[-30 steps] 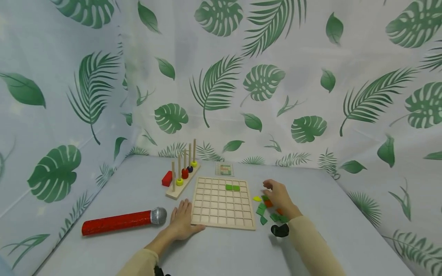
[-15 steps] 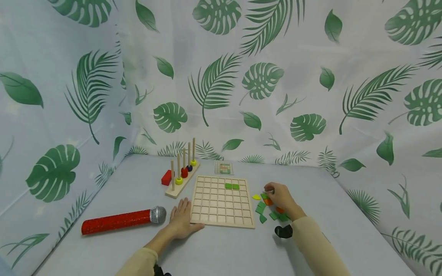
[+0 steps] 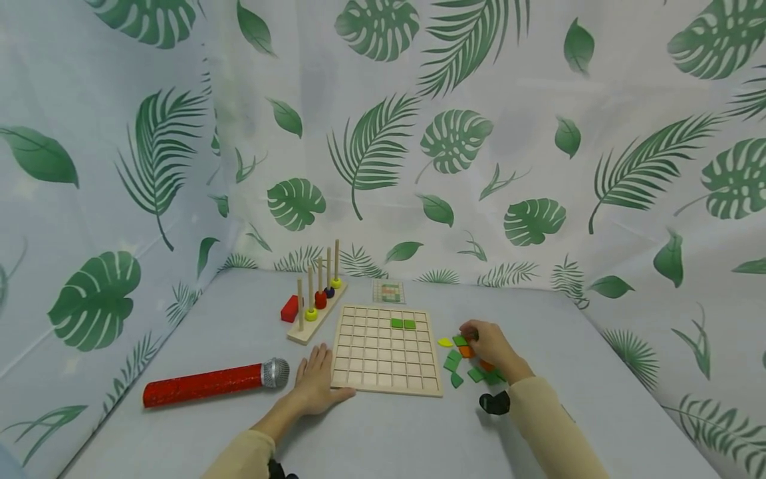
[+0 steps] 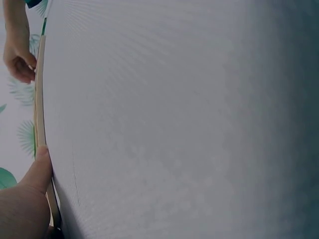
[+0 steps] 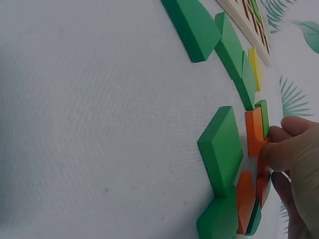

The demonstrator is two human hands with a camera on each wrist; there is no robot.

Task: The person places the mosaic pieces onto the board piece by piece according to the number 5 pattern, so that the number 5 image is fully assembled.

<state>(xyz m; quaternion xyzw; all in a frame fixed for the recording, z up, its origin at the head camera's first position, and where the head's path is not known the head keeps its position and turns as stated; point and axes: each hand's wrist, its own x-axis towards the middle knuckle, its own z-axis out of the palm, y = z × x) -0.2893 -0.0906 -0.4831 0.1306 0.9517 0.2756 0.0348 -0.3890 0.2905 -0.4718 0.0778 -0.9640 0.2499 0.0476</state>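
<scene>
A square wooden grid board [image 3: 377,359] lies mid-table, two green tiles [image 3: 403,324] sitting in its upper cells. My left hand [image 3: 314,386] rests flat at the board's lower left corner; its thumb [image 4: 41,167] touches the board's edge in the left wrist view. To the right of the board, my right hand [image 3: 491,346] reaches into a loose group of green, orange and yellow pieces. There, thumb and fingertips pinch an orange tile [image 5: 263,158], partly hidden by the hand. A green diamond-shaped piece [image 5: 222,149] and a yellow piece [image 3: 445,342] lie nearby.
At the back left stands a wooden peg stand [image 3: 317,316] with coloured beads, beside a red block [image 3: 290,309]. A red microphone [image 3: 209,384] with a silver head lies left. Behind the board is a small pattern card [image 3: 389,292]. Leaf-print cloth walls surround the table.
My right hand has shifted slightly right and lower among the pieces, its fingers curling in onto an orange tile. The left hand and the board stay in place.
</scene>
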